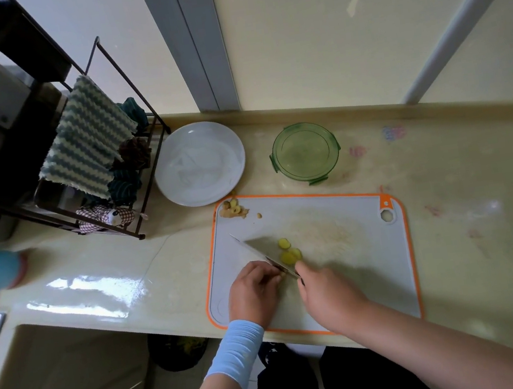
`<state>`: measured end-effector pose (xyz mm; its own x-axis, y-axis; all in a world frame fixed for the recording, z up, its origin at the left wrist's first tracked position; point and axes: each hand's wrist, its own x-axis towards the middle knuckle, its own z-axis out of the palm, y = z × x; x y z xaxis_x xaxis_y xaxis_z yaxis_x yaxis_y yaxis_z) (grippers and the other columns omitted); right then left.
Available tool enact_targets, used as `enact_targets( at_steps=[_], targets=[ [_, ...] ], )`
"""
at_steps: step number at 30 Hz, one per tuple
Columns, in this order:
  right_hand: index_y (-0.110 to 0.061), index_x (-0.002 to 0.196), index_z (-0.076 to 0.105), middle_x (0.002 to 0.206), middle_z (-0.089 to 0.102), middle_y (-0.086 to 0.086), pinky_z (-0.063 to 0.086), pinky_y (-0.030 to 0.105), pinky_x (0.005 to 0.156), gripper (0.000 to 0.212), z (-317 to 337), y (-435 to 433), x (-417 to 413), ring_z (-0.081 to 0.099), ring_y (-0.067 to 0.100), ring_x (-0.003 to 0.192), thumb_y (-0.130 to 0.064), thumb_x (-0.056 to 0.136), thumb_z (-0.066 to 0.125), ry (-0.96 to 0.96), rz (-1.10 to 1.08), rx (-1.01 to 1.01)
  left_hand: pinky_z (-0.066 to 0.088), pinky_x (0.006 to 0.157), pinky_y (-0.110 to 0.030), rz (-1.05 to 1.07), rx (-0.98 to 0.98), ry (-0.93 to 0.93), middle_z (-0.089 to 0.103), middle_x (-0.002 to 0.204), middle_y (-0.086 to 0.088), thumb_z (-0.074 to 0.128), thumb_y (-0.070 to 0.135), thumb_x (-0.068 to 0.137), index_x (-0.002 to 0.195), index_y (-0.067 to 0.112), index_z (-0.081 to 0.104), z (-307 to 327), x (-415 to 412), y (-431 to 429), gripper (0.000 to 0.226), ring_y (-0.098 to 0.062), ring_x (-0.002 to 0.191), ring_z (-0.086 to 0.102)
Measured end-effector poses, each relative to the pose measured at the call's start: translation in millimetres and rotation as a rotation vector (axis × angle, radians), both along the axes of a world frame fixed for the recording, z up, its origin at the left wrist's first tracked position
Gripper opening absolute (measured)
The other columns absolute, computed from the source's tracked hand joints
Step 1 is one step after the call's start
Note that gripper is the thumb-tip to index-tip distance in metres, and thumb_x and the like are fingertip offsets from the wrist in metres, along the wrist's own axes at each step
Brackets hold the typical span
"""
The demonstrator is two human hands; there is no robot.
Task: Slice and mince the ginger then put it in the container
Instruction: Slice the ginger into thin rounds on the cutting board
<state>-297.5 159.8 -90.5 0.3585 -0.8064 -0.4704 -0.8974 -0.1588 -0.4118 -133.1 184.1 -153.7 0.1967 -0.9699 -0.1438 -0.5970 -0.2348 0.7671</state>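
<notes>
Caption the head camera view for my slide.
Right hand slices yellow ginger with a steel knife on an orange-rimmed white board; left hand steadies it.

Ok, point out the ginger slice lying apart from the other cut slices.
The single slice higher up the cutting board, beside the knife blade. The other two slices touch each other, nearer the right hand.

Yellow ginger slices lie on the board, green container behind.
</notes>
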Motion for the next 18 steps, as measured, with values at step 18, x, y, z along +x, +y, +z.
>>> enact_targets(
  at_steps=[18],
  targets=[
    [-0.017,0.098,0.043,0.085,0.061,0.015,0.031,0.035,0.056,0.013,-22,-17,16,0.059,0.038,0.077,-0.028,0.102,0.036,-0.064,-0.010,-0.061,0.052,0.073,-0.022,-0.135,-0.163,-0.147,0.061,0.092,0.015,0.073,0.017,0.078,0.086,0.024,0.074,2,2,5,0.011,-0.006,0.083,0.061]
  ],
)
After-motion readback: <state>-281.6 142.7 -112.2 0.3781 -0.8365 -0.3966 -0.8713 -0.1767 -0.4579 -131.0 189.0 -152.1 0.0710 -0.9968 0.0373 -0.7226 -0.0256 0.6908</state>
